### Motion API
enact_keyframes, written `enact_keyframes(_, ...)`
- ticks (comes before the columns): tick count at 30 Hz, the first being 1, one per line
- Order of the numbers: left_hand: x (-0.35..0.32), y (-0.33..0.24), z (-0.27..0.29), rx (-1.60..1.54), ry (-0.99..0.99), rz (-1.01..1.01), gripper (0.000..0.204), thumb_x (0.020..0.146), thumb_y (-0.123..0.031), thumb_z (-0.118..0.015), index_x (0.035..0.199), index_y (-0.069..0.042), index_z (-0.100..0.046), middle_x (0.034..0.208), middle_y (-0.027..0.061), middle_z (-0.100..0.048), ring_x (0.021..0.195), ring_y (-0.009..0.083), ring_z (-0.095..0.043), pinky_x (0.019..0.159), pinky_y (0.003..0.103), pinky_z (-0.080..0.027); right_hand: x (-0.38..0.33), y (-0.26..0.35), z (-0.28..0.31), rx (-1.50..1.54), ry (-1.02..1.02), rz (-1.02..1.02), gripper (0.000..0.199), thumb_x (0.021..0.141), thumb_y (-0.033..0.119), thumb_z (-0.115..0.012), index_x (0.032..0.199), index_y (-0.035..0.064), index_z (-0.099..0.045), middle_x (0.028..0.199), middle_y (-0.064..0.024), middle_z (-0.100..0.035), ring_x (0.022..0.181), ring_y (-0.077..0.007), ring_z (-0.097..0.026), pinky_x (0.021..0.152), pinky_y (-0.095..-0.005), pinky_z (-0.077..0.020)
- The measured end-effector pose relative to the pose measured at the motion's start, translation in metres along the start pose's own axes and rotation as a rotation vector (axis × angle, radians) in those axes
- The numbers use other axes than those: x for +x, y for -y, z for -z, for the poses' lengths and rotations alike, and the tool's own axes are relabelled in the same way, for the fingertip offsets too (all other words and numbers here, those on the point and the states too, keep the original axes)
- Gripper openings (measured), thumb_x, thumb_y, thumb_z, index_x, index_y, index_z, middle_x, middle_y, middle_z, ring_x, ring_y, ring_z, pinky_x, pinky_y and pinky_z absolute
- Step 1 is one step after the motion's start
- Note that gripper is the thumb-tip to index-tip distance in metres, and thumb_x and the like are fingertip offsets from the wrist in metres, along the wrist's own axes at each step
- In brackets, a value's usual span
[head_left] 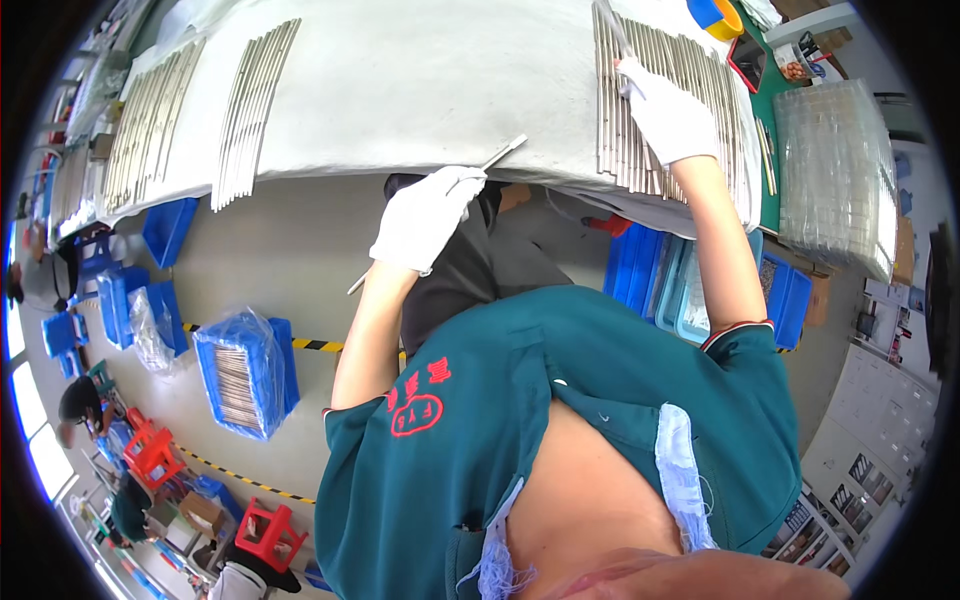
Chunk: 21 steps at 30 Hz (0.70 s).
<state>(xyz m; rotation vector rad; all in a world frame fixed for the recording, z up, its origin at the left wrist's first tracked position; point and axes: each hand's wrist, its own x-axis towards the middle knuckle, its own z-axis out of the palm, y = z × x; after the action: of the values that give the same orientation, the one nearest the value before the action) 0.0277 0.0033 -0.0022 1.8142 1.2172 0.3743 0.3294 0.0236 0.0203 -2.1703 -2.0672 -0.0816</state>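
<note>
My left hand [425, 218], in a white glove, is closed round a slim metal rod [503, 153] near the table's front edge. The rod slants: one end pokes out past my fingertips over the white cloth, the other shows below my wrist. At the right, my right hand [668, 115], also gloved, hangs over a row of metal rods [640, 100] laid side by side. Its fingers are pinched on a pale grey, slender thing [614, 32] that points away from me; its exact kind is unclear.
White cloth covers the table [440, 80]. Two more groups of rods [258, 110] lie at the left. A blue and yellow container [716, 18] and a plastic-wrapped stack [835, 170] stand at the right. Blue bins [635, 265] sit below; a lined crate [245, 370] holds rods. Other people are at far left.
</note>
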Motion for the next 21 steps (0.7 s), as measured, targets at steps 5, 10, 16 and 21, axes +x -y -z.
enact_keyframes(5,-0.003,0.000,0.003,-0.011,-0.030,-0.018,0.024,0.089,-0.027,-0.052,0.103,-0.011,-0.063,0.075,0.0050,-0.062,0.065,0.0132,-0.059,0.065,0.026,-0.046,-0.011,-0.023,0.004,0.075,0.045,-0.248,0.035,0.088,0.031,-0.046,0.122,0.0255,-0.053,0.092,-0.0171,-0.063,0.080,-0.0363,-0.061,0.073,-0.0435,-0.0480)
enact_keyframes(10,-0.002,-0.008,0.003,-0.084,-0.035,0.151,0.022,0.087,-0.024,-0.054,0.102,-0.011,-0.063,0.076,0.0039,-0.061,0.063,0.0124,-0.057,0.063,0.025,-0.045,-0.018,-0.039,0.011,0.561,0.105,-0.420,0.044,0.089,0.023,-0.042,0.132,0.0225,-0.045,0.089,-0.0093,-0.067,0.064,-0.0181,-0.061,0.066,-0.0315,-0.0489)
enact_keyframes(16,-0.005,0.017,-0.002,0.223,-0.218,-0.266,0.020,0.087,-0.021,-0.055,0.101,-0.009,-0.063,0.076,0.0048,-0.062,0.063,0.0125,-0.057,0.063,0.024,-0.046,-0.024,-0.039,0.020,0.472,0.098,-0.391,0.051,0.090,0.022,-0.038,0.141,0.0189,-0.031,0.094,-0.0033,-0.068,0.063,-0.0131,-0.059,0.069,-0.0271,-0.0478)
enact_keyframes(21,-0.002,0.018,-0.004,0.407,-0.249,-0.302,0.019,0.086,-0.016,-0.054,0.101,-0.010,-0.063,0.088,0.0029,-0.063,0.065,0.0132,-0.059,0.065,0.025,-0.048,-0.031,-0.040,0.017,0.454,0.051,-0.430,0.054,0.091,0.026,-0.036,0.143,0.0196,-0.023,0.094,-0.0004,-0.068,0.065,-0.0157,-0.061,0.071,-0.0290,-0.0476)
